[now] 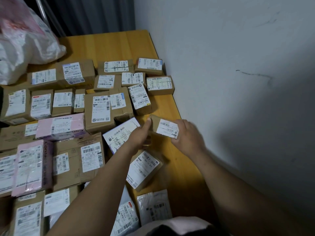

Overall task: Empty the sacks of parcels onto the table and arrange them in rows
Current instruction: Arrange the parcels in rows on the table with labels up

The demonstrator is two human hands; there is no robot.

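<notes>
Both hands grip one small cardboard parcel (164, 127) by the right edge of the wooden counter (110, 46). The left hand (139, 136) sets its thumb against the parcel's left end; the right hand (188, 138) curls its fingers round the right end. The parcel's label faces up. Whether the parcel touches the counter cannot be told. Other labelled boxes (100, 113) lie in rough rows across the counter to the left and beyond, including a pink box (59, 126). A white sack (25, 48) sits at the far left corner. Soft mailer bags (153, 205) lie at the near edge. A grey wall (221, 65) adjoins the counter's right side.
</notes>
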